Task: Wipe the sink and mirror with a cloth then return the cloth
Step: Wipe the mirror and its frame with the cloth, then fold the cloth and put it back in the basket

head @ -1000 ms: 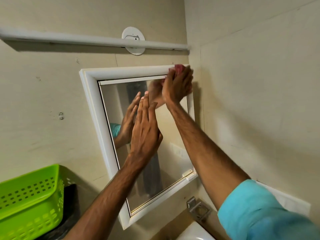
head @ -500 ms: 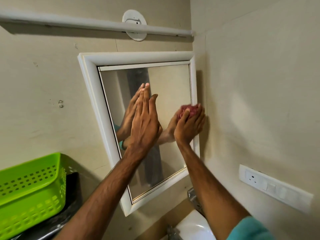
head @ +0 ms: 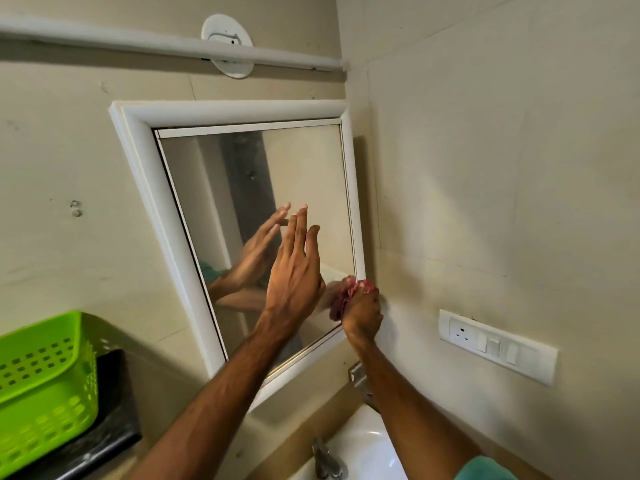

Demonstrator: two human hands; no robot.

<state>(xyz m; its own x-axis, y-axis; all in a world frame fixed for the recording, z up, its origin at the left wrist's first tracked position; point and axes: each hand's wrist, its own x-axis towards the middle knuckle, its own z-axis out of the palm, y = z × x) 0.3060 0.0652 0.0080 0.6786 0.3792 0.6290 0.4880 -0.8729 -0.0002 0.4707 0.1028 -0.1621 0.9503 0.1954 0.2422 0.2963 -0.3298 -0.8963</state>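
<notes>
Now, left hand (head: 294,275) straight-fingered at mirror (head: 301,168), right hand (head: 363,313) tight around red cloth (head: 346,292).

Both arms reach up and forward, the left arm (head: 221,393) bare, the right arm (head: 415,420) bare up to a teal sleeve (head: 485,472). The left hand (head: 294,275) is raised with its back to the camera, fingers straight, close together and pointing up, thumb beside them. The right hand (head: 363,315), lower and just to its right, has its fingers curled round a bunched red cloth (head: 341,299).
</notes>
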